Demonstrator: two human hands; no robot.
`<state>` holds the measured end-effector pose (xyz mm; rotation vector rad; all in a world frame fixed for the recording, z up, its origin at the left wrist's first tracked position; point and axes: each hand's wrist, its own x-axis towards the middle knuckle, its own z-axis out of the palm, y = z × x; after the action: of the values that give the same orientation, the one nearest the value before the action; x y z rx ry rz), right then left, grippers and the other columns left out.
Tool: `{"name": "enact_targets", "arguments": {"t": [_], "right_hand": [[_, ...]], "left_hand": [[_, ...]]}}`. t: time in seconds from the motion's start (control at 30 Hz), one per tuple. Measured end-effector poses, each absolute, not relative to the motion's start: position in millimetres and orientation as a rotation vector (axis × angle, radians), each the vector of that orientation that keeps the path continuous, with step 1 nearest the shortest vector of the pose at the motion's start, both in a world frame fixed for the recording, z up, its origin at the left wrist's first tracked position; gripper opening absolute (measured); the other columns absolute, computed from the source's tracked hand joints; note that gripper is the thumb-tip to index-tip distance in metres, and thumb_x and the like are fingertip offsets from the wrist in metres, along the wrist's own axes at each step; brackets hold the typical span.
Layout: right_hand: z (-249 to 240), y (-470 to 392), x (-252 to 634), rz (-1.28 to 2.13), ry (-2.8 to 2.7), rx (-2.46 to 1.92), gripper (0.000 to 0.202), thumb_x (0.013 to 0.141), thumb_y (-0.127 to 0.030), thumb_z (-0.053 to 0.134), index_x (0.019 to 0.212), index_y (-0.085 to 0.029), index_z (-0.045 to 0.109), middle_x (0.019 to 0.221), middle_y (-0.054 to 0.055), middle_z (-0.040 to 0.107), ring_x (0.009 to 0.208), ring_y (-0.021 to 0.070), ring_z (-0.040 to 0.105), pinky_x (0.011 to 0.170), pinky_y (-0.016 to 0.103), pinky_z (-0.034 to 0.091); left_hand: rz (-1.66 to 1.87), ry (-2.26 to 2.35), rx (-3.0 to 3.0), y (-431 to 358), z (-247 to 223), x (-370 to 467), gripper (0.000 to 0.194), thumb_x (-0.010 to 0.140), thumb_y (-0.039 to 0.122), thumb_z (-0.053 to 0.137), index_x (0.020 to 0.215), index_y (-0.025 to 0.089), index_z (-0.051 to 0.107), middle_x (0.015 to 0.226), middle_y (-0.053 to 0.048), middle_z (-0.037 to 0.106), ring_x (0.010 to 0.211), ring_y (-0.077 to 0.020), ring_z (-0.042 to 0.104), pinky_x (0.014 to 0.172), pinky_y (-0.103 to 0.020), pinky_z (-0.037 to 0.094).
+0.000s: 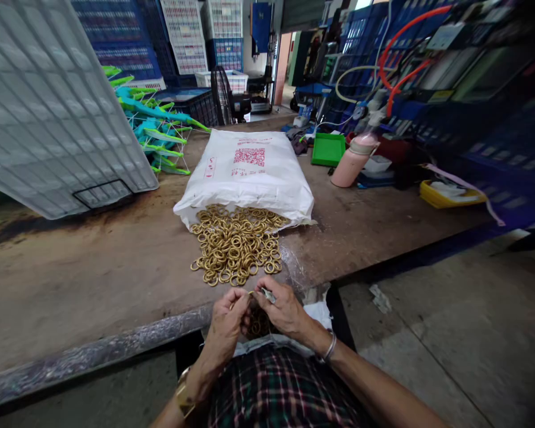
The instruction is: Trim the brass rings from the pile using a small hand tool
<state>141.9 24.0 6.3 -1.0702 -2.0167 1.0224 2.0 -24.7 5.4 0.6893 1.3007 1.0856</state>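
My left hand (226,324) is closed in a pinch on a gold-coloured ring (251,292), only partly visible between the fingertips. My right hand (288,309) meets it from the other side, its fingers also closed. A small pale grey thing (267,295) shows at the right fingers; its kind is unclear. Just beyond both hands, a heap of gold-coloured rings (236,244) spills from the mouth of a white sack (258,172) with red print. Below the hands, more rings (259,322) lie in a pale-edged holder at my lap, partly hidden by the hands.
A large whitish crate (62,113) stands tilted at left, beside green and blue plastic pieces (156,128). A green tray (329,149), a pink bottle (354,161) and a yellow tray (450,195) sit at right. The wooden table's (93,273) front edge runs before me.
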Motion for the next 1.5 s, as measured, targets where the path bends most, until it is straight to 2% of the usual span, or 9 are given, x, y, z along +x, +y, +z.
{"name": "enact_targets", "arguments": {"t": [0.2,0.3,0.47,0.57,0.77,0.9,1.03,1.13,1.5], "right_hand": [[6,25,137,1.476,-1.786,-1.207,0.025,0.087,-0.035,0.041,0.069,-0.019,0.048,0.056,-0.004,0.048,0.053,0.0097,0.043,0.054,0.022,0.034],[2,26,135,1.576,-1.696,-1.203,0.024,0.085,-0.032,0.042,0.065,-0.018,0.046,0.056,-0.004,0.048,0.052,0.0091,0.041,0.052,0.021,0.033],[1,27,133,1.44,-1.742,-1.217,0.01,0.076,-0.024,0.05,0.068,-0.018,0.049,0.06,-0.006,0.044,0.056,0.0083,0.038,0.052,0.02,0.031],[3,27,132,1.403,-1.793,-1.183,0.008,0.076,-0.022,0.049,0.07,-0.018,0.05,0.062,-0.006,0.044,0.058,0.0085,0.039,0.054,0.02,0.031],[6,27,130,1.433,-1.821,-1.165,0.013,0.081,-0.024,0.043,0.072,-0.018,0.05,0.061,-0.005,0.045,0.057,0.0092,0.042,0.054,0.02,0.032],[5,26,133,1.256,-1.897,-1.243,0.019,0.086,-0.026,0.038,0.075,-0.018,0.051,0.061,-0.004,0.048,0.057,0.0105,0.044,0.055,0.021,0.032],[4,19,137,0.971,-2.169,-1.285,0.012,0.081,-0.016,0.041,0.079,-0.019,0.053,0.062,-0.002,0.05,0.056,0.0115,0.043,0.056,0.023,0.028],[3,14,137,0.831,-2.358,-1.265,0.016,0.075,-0.01,0.044,0.083,-0.019,0.054,0.067,0.0,0.056,0.059,0.0129,0.047,0.057,0.024,0.026],[0,9,132,0.705,-2.615,-1.411,0.023,0.078,-0.013,0.043,0.098,-0.017,0.054,0.076,0.004,0.065,0.064,0.0156,0.056,0.057,0.026,0.026]], "left_hand": [[1.14,1.504,0.985,-27,5,1,0.031,0.074,0.047,0.058,0.069,0.017,0.057,0.048,0.006,0.044,0.041,-0.007,0.035,0.04,-0.019,0.029],[1.117,1.487,0.994,-28,6,0,0.031,0.074,0.047,0.058,0.071,0.017,0.057,0.049,0.006,0.045,0.041,-0.0069,0.035,0.04,-0.019,0.029],[0.985,1.326,0.806,-30,6,0,0.035,0.074,0.053,0.057,0.077,0.018,0.053,0.051,0.007,0.045,0.041,-0.0068,0.039,0.039,-0.018,0.03],[0.976,1.289,0.75,-31,4,1,0.035,0.073,0.052,0.059,0.075,0.018,0.05,0.054,0.007,0.047,0.041,-0.0061,0.04,0.038,-0.017,0.03],[1.055,1.148,0.648,-34,2,0,0.031,0.075,0.046,0.06,0.076,0.017,0.05,0.055,0.007,0.046,0.041,-0.0046,0.037,0.037,-0.016,0.029],[1.088,1.11,0.574,-34,6,1,0.03,0.074,0.045,0.063,0.074,0.017,0.05,0.053,0.007,0.046,0.041,-0.0044,0.037,0.037,-0.016,0.027],[1.127,1.139,0.579,-34,7,1,0.031,0.074,0.046,0.063,0.072,0.018,0.05,0.053,0.007,0.046,0.04,-0.0044,0.037,0.037,-0.016,0.027],[1.14,1.166,0.598,-34,5,1,0.033,0.073,0.048,0.063,0.073,0.018,0.049,0.053,0.007,0.047,0.04,-0.0048,0.039,0.037,-0.016,0.027],[1.123,1.271,0.695,-40,9,0,0.041,0.068,0.056,0.063,0.068,0.019,0.045,0.048,0.008,0.045,0.039,-0.0051,0.037,0.038,-0.016,0.028]]}}
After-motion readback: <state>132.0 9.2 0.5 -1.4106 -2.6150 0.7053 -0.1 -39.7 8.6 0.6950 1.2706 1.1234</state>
